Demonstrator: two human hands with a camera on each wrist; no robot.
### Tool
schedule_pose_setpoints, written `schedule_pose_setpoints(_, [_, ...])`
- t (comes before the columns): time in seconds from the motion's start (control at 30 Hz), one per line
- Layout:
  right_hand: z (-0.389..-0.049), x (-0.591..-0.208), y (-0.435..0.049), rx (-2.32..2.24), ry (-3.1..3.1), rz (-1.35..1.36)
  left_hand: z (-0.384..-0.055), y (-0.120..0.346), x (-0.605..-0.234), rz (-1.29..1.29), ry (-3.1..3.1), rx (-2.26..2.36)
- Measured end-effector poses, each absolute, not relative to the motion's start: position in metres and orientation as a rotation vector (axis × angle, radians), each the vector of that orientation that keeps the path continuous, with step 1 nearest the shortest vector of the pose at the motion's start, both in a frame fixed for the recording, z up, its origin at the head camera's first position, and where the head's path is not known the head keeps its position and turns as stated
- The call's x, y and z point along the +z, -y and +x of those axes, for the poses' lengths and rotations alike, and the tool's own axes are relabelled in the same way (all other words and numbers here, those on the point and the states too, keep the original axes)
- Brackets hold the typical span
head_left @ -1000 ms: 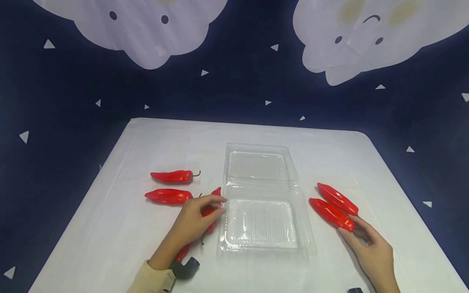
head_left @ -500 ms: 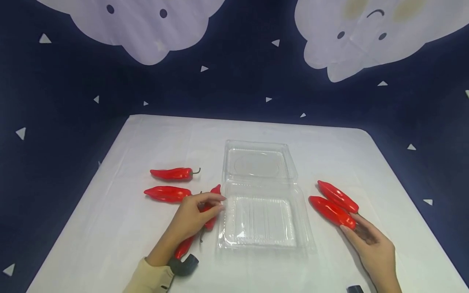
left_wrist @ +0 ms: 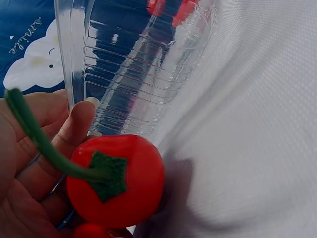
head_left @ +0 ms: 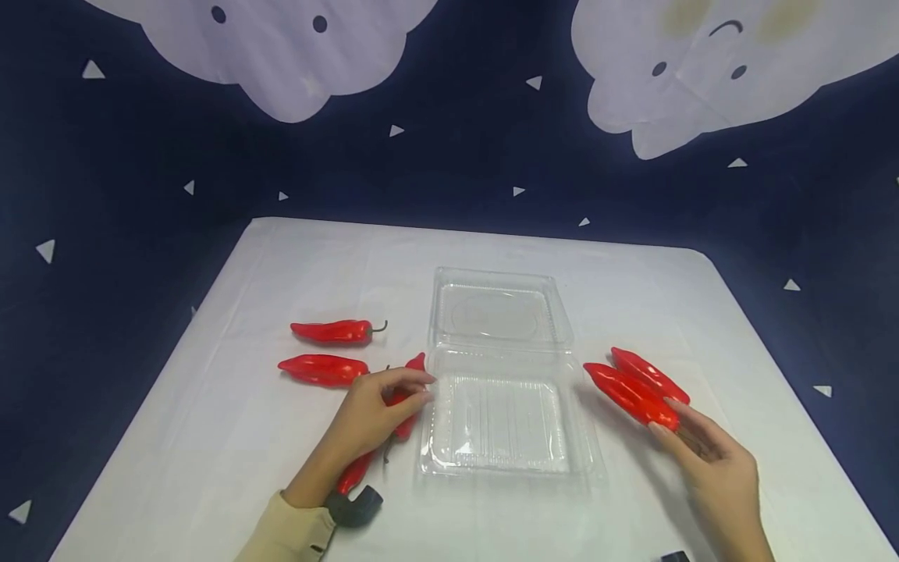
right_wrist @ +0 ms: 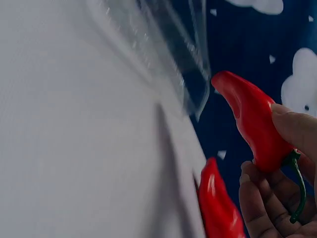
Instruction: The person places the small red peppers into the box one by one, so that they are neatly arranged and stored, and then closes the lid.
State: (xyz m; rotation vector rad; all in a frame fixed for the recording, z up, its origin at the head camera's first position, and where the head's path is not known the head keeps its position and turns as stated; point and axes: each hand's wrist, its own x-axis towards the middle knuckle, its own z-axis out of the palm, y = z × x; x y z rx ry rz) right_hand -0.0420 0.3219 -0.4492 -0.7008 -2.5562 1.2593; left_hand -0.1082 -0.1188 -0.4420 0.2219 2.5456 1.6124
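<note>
My right hand [head_left: 719, 476] pinches a red pepper [head_left: 628, 393] near its stem end, raised over the table with a shadow beneath. In the right wrist view this pepper [right_wrist: 255, 121] points its tip toward the plastic box, its green stem hanging by my fingers. A second red pepper [head_left: 649, 375] lies just beyond it. My left hand [head_left: 372, 417] holds the left rim of an open clear plastic clamshell box [head_left: 502, 421] between thumb and fingers. Close beside that hand, a red pepper [left_wrist: 133, 183] shows its stem end in the left wrist view.
The box's lid [head_left: 495, 312] is folded back on the white table [head_left: 337, 265]. Two red peppers, one farther back [head_left: 333, 332] and one nearer [head_left: 323, 371], lie to the left. More peppers [head_left: 354, 472] are partly hidden under my left arm. A dark patterned cloth [head_left: 449, 164] hangs behind.
My right hand has lifted its pepper off the table and shifted it slightly left, toward the box. The left hand stays at the box's rim. The head view has tilted slightly.
</note>
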Motion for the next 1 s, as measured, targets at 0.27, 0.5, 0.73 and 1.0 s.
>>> schedule_pose_setpoints(0.27, [-0.052, -0.419, -0.268, 1.405, 2.482, -0.322, -0.107, 0.121, -0.443, 0.200, -2.552, 1.614])
schedule_pose_setpoints(0.5, [-0.069, -0.416, -0.235, 1.400, 2.550, 0.042, -0.106, 0.120, -0.442, 0.207, -2.552, 1.626])
schedule_pose_setpoints(0.73, [-0.076, -0.421, -0.220, 1.202, 2.656, 0.288, -0.106, 0.118, -0.443, 0.243, -2.532, 1.627])
schedule_pose_setpoints(1.0, [-0.083, -0.427, -0.205, 0.989, 2.682, 0.524, -0.106, 0.119, -0.441, 0.239, -2.555, 1.615])
